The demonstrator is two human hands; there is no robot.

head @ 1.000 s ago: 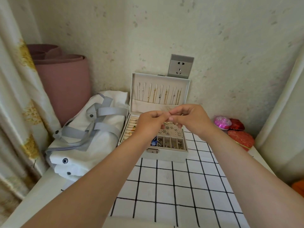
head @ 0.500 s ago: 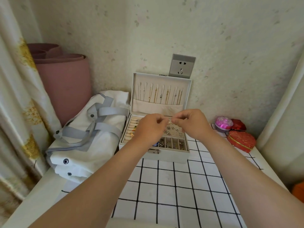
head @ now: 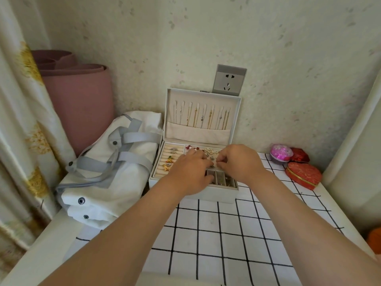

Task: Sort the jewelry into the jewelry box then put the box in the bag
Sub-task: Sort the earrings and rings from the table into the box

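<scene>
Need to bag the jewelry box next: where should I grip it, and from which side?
Probably the box's two short end walls, one hand on each, coming in from left and right. It is a wide, low rectangle with flat walls. Its lid stands upright and open, so shut it first. The bag crowds the left end, so slide the box forward before gripping.

Soft, even daylight fills the frame, bright without glare. Shadows are faint. Wide-angle distortion bends the edges, the curtain (head: 22,120) at left curving. Focus is slightly soft throughout.
</scene>
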